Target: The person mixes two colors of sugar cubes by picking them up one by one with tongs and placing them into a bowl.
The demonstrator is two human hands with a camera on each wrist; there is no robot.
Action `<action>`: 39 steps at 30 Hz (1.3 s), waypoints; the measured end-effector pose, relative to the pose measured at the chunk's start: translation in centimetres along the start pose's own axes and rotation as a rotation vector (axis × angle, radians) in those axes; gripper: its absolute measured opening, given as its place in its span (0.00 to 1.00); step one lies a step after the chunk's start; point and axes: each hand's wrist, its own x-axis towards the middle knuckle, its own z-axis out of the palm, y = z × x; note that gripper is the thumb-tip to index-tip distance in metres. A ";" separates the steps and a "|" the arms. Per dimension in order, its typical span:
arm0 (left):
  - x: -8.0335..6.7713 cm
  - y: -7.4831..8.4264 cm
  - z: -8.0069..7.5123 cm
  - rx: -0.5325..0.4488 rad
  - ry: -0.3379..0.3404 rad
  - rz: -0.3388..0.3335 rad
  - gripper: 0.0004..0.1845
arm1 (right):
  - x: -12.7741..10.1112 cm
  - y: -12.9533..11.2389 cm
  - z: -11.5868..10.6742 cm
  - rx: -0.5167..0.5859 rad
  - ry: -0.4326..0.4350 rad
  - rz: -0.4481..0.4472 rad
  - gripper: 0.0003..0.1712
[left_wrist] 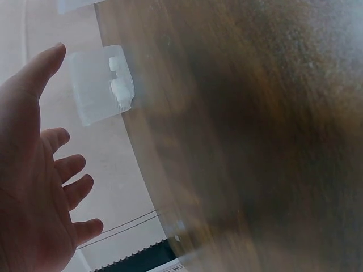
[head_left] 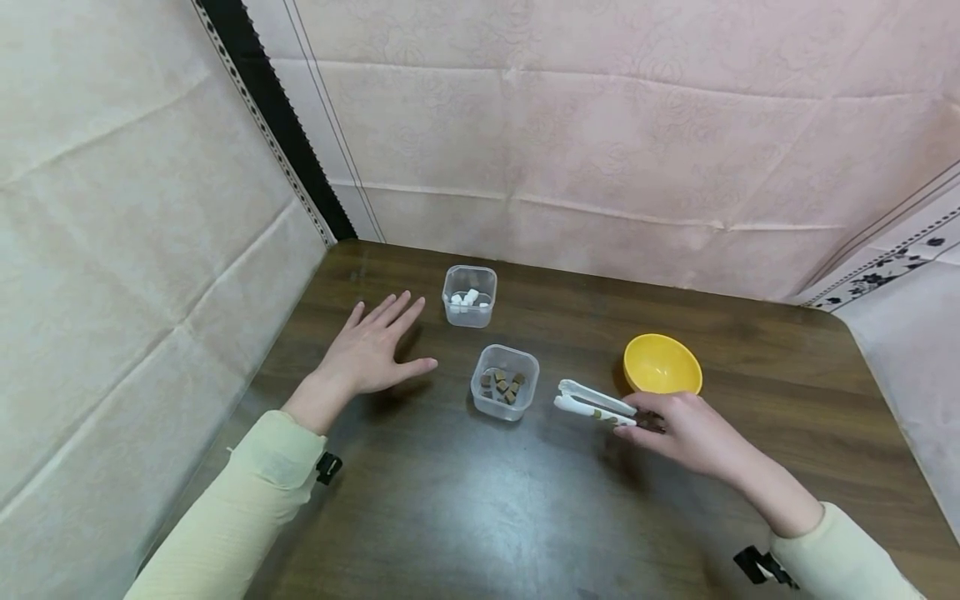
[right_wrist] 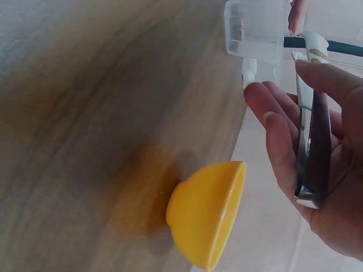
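Note:
In the head view my right hand holds a pair of tongs with white tips and metal arms, thumb on one arm and fingers on the other. The tips are apart with nothing between them and point left, toward a clear plastic box of small brown cubes. My left hand is spread with straight fingers over the table's left part. In the left wrist view this hand holds nothing. Beyond its thumb stands another clear box containing white pieces.
A yellow bowl stands upright just beyond my right hand, with nothing visible inside. The dark wooden table has rounded far corners. Pale patterned cloth hangs behind it and at both sides.

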 end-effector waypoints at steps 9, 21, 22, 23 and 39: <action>0.4 -0.1 -0.8 -0.008 0.005 -0.002 0.55 | 1.9 0.2 -2.5 0.257 -0.242 0.075 0.05; 2.5 -0.1 -1.6 -0.068 0.017 0.006 0.56 | 5.8 0.7 -5.3 0.445 -0.424 0.172 0.12; 2.7 -0.1 -1.7 -0.077 0.017 0.006 0.56 | 6.1 0.8 -5.5 0.444 -0.434 0.176 0.12; 2.9 -0.1 -1.8 -0.089 0.018 0.008 0.56 | 6.4 0.8 -5.6 0.445 -0.444 0.179 0.12; 5.6 -0.4 -1.2 -0.284 0.005 0.000 0.62 | 10.7 0.2 -7.7 0.437 -0.544 0.205 0.13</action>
